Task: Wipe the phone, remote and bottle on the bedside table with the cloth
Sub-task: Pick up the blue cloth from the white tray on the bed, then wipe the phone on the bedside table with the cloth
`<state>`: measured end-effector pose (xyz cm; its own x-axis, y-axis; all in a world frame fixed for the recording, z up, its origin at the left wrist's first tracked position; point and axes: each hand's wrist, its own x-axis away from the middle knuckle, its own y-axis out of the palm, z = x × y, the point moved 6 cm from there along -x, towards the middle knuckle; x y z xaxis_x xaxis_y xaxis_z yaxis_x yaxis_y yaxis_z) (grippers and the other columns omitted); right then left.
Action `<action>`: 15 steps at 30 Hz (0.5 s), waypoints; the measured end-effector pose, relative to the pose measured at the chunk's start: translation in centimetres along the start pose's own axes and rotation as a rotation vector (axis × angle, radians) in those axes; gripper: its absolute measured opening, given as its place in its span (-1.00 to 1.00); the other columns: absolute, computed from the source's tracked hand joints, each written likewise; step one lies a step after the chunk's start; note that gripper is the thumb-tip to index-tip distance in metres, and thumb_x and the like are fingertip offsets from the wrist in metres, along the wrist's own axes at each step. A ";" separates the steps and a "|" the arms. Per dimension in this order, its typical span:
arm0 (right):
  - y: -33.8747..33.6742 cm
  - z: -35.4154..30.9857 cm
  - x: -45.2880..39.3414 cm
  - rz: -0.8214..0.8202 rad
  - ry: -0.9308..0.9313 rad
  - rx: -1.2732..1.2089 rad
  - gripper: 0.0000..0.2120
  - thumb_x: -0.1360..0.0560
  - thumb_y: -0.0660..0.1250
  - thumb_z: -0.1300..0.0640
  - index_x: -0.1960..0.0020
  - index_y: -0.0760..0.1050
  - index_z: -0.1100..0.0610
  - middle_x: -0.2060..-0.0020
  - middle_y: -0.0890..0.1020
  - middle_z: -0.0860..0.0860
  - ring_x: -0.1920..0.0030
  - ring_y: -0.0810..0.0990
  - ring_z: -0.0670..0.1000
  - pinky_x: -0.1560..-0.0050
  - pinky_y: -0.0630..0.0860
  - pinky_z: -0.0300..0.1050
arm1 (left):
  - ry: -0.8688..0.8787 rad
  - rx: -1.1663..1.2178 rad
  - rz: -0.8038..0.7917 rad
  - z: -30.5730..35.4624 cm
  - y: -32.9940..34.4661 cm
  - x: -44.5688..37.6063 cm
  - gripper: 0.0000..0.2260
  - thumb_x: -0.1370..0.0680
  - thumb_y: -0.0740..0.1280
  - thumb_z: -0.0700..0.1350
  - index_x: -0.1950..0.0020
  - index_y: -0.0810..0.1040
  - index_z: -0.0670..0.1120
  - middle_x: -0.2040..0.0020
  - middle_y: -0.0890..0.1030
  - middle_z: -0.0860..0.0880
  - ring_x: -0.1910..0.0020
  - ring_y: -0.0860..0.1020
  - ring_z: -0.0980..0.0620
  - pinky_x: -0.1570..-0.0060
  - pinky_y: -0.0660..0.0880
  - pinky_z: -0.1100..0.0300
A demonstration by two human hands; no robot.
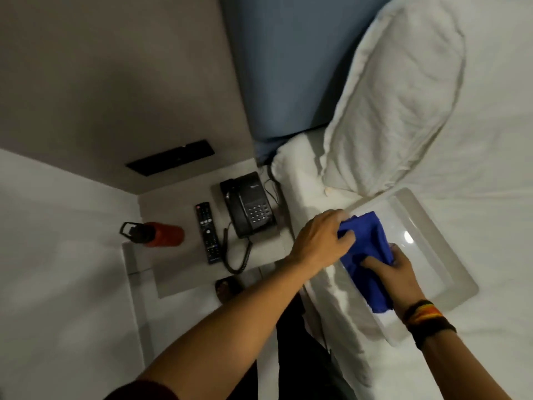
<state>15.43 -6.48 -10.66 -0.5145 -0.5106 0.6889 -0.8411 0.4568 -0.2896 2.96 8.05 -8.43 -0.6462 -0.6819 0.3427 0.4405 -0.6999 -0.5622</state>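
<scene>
A blue cloth (366, 249) lies bunched over the left end of a white tray (444, 255) on the bed. My left hand (320, 241) grips the cloth's upper end and my right hand (392, 269) pinches its middle. To the left, on the grey bedside table (178, 272), stand a black corded phone (248, 209), a black remote (207, 232) and an orange bottle (161, 233) with a black cap and handle. The bottle appears to lie on its side at the table's left edge. Both hands are well right of these three items.
A white pillow (395, 105) leans against the blue headboard (282, 67) behind the tray. The phone's coiled cord (236, 255) loops over the table's front. A black wall panel (170, 157) sits above the table. A foot in a sandal (227, 287) shows below the table.
</scene>
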 end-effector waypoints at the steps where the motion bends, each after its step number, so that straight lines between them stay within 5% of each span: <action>1: 1.3 -1.2 0.4 -0.042 -0.015 -0.012 -0.67 -0.42 0.51 0.15 -0.12 0.49 0.01 0.00 0.68 0.08 0.13 0.69 0.09 0.23 0.59 -0.08 | -0.031 0.081 0.020 -1.5 -1.4 0.3 -0.84 -0.60 0.35 -0.02 -0.12 0.59 -0.07 -0.04 0.71 -0.08 -0.03 0.66 -0.12 0.03 0.60 0.03; 4: 6.7 -4.5 1.7 -0.235 -0.023 -0.103 -0.59 -0.42 0.55 0.05 -0.23 0.56 0.00 -0.04 0.74 0.02 0.02 0.73 0.05 0.08 0.65 -0.08 | -0.136 0.300 0.075 -6.2 -5.4 1.2 -0.86 -0.61 0.40 -0.04 -0.15 0.64 -0.01 0.00 0.76 -0.01 0.01 0.71 -0.02 -0.01 0.66 0.05; 7: 13.5 -6.5 1.6 -0.368 0.042 -0.132 -0.68 -0.38 0.55 -0.05 -0.05 0.69 0.11 0.06 0.77 0.15 0.08 0.75 0.14 0.21 0.64 -0.20 | -0.213 0.410 0.184 -12.0 -8.1 2.6 -0.82 -0.62 0.44 -0.04 -0.20 0.69 -0.01 -0.07 0.77 0.01 -0.05 0.72 0.04 -0.11 0.66 0.06; 11: 20.6 -7.6 -2.9 -0.240 0.025 0.035 -0.72 -0.43 0.52 0.07 -0.07 0.63 0.18 0.05 0.76 0.14 0.08 0.73 0.17 0.08 0.65 -0.04 | -0.443 0.444 0.507 -21.4 -9.9 5.1 -0.81 -0.70 0.32 -0.04 -0.26 0.66 -0.01 -0.03 0.71 0.00 0.01 0.71 -0.01 0.14 0.56 0.26; 15: 26.9 -11.4 -8.3 -0.069 -0.319 0.524 -0.69 -0.52 0.37 0.22 -0.25 0.45 0.14 -0.12 0.66 0.16 -0.06 0.62 0.19 -0.11 0.51 0.03 | -0.623 0.412 0.480 -29.8 -6.6 6.3 -0.80 -0.71 0.29 -0.18 -0.28 0.65 -0.11 -0.05 0.73 -0.12 0.01 0.65 -0.04 0.33 0.33 0.48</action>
<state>-1.02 18.38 -16.60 -0.4121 -0.7562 0.5083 -0.8027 0.0373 -0.5953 -22.63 14.68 -25.02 0.0696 -0.8291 0.5548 0.8437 -0.2478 -0.4762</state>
